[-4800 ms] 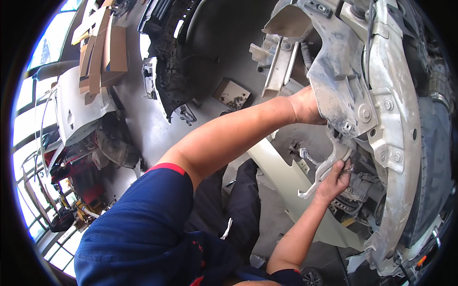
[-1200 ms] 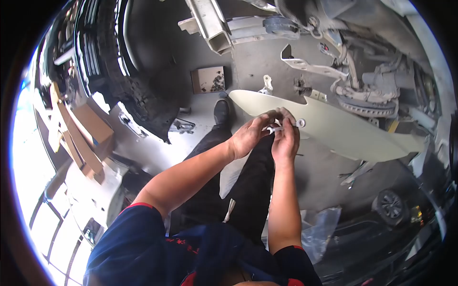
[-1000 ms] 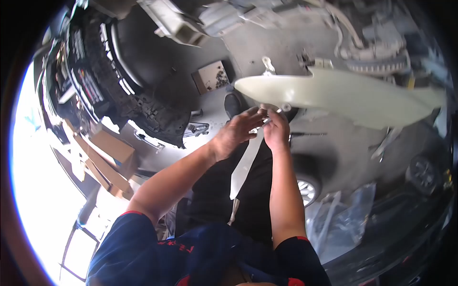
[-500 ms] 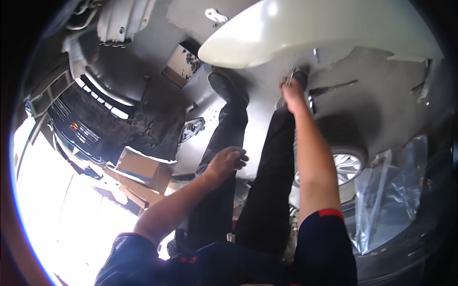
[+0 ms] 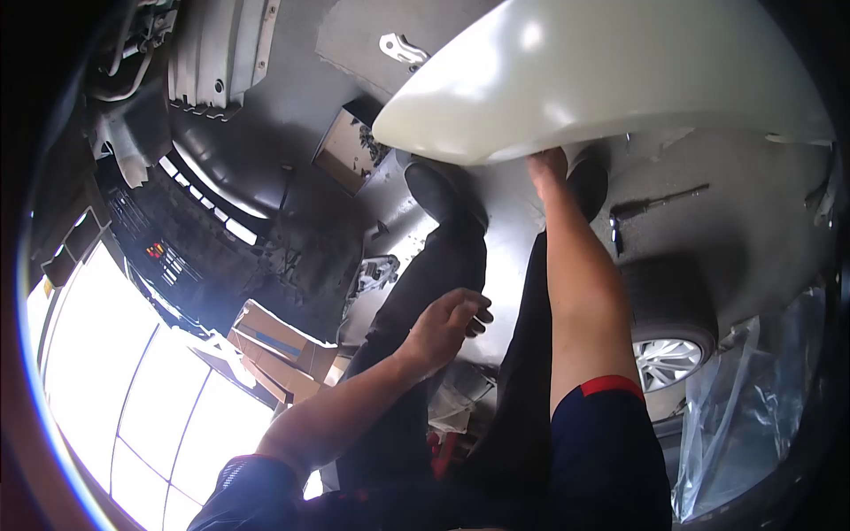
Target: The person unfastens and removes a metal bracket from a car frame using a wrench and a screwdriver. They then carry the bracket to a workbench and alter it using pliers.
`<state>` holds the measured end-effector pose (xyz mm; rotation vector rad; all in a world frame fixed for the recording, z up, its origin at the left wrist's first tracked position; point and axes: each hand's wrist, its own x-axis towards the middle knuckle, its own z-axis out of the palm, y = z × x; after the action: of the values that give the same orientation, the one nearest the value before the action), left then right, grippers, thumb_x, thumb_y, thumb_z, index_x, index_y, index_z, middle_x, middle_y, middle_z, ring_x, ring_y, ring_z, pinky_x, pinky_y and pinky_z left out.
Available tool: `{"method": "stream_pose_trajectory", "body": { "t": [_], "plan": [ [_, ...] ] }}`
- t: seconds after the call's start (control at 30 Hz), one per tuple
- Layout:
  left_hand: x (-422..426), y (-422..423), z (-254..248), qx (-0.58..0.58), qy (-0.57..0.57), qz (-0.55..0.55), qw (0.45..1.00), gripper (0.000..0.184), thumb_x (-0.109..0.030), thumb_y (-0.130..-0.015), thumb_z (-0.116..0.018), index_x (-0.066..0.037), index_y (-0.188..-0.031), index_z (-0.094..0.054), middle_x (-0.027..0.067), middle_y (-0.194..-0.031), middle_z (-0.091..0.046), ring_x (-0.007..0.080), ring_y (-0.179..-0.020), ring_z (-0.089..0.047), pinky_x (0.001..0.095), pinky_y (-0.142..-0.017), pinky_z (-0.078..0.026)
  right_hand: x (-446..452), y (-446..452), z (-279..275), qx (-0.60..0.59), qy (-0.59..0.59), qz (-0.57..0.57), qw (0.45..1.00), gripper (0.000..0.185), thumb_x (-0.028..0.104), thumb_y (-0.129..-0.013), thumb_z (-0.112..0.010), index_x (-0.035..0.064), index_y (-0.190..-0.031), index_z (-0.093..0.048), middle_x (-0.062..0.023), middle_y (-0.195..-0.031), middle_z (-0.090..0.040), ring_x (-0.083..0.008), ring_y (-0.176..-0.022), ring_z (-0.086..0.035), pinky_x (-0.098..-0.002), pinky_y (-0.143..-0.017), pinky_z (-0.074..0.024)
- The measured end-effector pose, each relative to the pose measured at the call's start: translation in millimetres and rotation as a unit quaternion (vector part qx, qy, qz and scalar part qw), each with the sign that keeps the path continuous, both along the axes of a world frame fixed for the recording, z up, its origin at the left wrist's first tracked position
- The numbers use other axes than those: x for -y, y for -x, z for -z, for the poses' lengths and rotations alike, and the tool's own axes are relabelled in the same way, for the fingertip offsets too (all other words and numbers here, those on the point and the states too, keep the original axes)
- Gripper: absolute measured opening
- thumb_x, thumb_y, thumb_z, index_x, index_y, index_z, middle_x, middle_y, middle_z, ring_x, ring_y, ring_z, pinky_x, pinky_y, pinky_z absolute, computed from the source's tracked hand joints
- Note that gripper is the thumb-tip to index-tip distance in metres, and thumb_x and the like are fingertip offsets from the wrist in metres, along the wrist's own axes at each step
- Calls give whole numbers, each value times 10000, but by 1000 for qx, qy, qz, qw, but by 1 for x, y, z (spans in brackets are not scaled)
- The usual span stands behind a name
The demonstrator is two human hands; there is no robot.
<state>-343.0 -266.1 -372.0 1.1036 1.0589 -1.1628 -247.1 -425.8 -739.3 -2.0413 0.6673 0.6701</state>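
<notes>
A large, glossy, pale cream car body panel point(image 5: 602, 71) spans the top of the view. At its lower edge is my right hand point(image 5: 549, 168), fingers curled, with the tips hidden by the panel's rim. Whatever this hand grips is out of sight; half a second ago a small shiny metal tool showed in it. Over my left thigh hovers my left hand point(image 5: 447, 329), its fingers loosely bent and apart, with nothing visible in them. A dark long-handled tool point(image 5: 660, 202) lies on the floor to the right of my right foot.
A wheel point(image 5: 668, 358) and clear plastic sheeting point(image 5: 753, 398) are at right. To the left lie a dark bumper point(image 5: 221, 257), a cardboard box point(image 5: 283, 350) and an open tray of small dark parts point(image 5: 341, 150). A metal bracket point(image 5: 403, 49) rests near the panel's left end.
The view has shifted, and the panel now sits lower and larger. My right hand has come up against its lower edge, hiding the metal tool. My left hand appears slightly lower and further right.
</notes>
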Motion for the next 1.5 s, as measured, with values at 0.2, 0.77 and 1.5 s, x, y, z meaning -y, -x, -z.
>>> {"method": "stream_pose_trajectory", "body": {
  "t": [0.2, 0.77, 1.5],
  "plan": [
    [14, -19, -2, 38, 40, 21, 998, 304, -202, -1123, -457, -9, -1252, -654, 87, -1086, -726, 167, -977, -678, 339, -912, -556, 16, 15, 3, -59, 26, -44, 997, 572, 189, -888, -704, 53, -1431, -585, -245, -1290, -697, -404, -1209, -673, -440, -1058, -536],
    [1, -48, 11, 89, -34, 47, 994, 280, -156, -1105, -460, 7, -1203, -666, 96, -1039, -724, 157, -919, -665, 329, -882, -561, 156, -117, 24, 68, 234, -322, 915, 568, 410, -982, -634, 116, -1463, -569, -199, -1430, -648, -438, -1307, -614, -511, -1076, -525],
    [-225, -229, -272, 279, 112, -367, 880, 625, -559, -1097, -397, -17, -1301, -635, 178, -1238, -708, 300, -1057, -704, 450, -941, -562, 67, -27, -521, 1, -278, 10, 960, 304, -13, -1043, -536, 120, -1315, -564, -103, -1059, -724, -178, -808, -703, -320, -698, -598]
  ]
}}
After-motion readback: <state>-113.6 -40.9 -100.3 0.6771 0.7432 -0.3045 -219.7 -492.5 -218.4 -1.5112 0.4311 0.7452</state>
